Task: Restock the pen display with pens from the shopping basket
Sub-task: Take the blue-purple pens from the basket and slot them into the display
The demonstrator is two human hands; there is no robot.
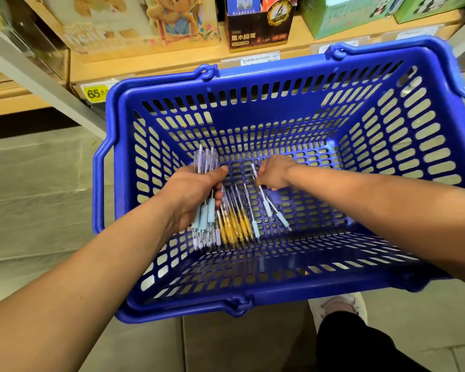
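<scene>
**aisle7:** ok so where are the pens right now?

**binrunner:** All inside the blue shopping basket (387, 124). The left hand (191, 194) is clenched round a fat bundle of pens (205, 224) with pale blue grips, at about 9 o'clock on the basket floor, tips toward 6. Just beside it, at roughly 7 o'clock, a row of yellow-grip pens (235, 225) lies flat on the mesh.

**aisle7:** and the other hand?

**binrunner:** The right hand (275, 171) is down near the middle, fingers curled, pinching the clear top end of a loose pen (266, 206). One more pale blue pen (281, 217) lies next to it, toward 5 o'clock.

**aisle7:** anything around the basket?

**binrunner:** A wooden shelf (172, 56) with boxes at 12 o'clock, a yellow price tag (94, 93) at 10, and a white shoe (338, 307) at 5.
</scene>
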